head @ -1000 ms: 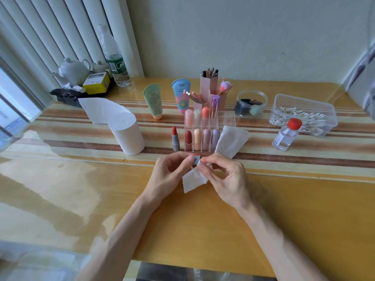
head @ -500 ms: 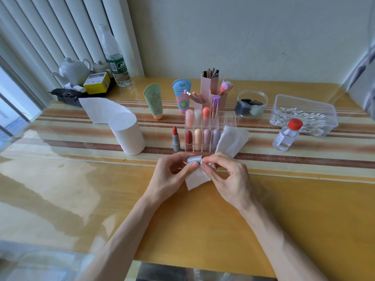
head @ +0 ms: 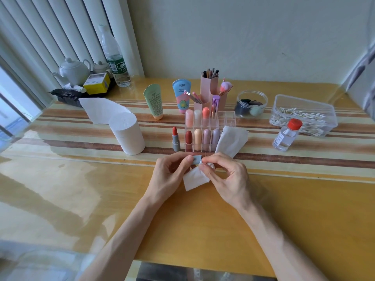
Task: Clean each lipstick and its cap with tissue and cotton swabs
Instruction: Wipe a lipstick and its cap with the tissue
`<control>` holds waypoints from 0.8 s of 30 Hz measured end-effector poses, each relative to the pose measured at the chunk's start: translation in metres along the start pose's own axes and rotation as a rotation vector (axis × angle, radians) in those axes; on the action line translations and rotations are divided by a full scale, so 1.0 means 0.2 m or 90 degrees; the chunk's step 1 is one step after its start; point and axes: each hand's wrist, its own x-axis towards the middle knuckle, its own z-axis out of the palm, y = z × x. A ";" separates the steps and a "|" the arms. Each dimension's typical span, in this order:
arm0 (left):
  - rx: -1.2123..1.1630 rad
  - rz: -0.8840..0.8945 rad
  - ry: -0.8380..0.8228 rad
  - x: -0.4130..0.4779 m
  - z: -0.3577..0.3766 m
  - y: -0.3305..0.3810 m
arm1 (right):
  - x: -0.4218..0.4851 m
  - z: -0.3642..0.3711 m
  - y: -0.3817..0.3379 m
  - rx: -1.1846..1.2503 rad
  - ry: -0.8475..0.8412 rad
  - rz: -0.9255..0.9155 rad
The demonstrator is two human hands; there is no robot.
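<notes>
My left hand [head: 171,175] pinches a small grey-blue lipstick cap [head: 196,159] just above the table. My right hand [head: 227,177] pinches a piece of white tissue [head: 195,178] against the cap's right end, and the rest of the tissue hangs below. An uncapped red lipstick [head: 175,138] in a grey case stands upright left of a clear organizer [head: 227,118]. Several capped lipsticks stand in the organizer's slots. Cotton swabs fill a clear box [head: 304,116] at the right.
A tissue roll [head: 127,136] stands left of the lipsticks, and another loose tissue [head: 232,140] leans on the organizer. A red-capped liquid bottle [head: 286,134], a jar of sponges [head: 251,104], a pink brush holder [head: 210,88], two tubes, a teapot [head: 74,71] and a water bottle [head: 115,57] stand further back.
The cap turned between my fingers: half a second ago it lay exposed on top, and now the tissue end is pressed against its right end. Both hands stayed in place.
</notes>
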 end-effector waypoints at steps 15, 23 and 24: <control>-0.010 -0.007 0.010 -0.01 -0.01 -0.03 | -0.01 0.02 -0.01 0.041 -0.003 0.056; -0.028 -0.033 -0.011 0.00 -0.01 -0.01 | 0.00 0.03 -0.01 0.033 0.004 0.029; -0.015 -0.022 -0.001 0.00 -0.01 -0.01 | 0.00 0.02 -0.01 0.029 0.003 0.030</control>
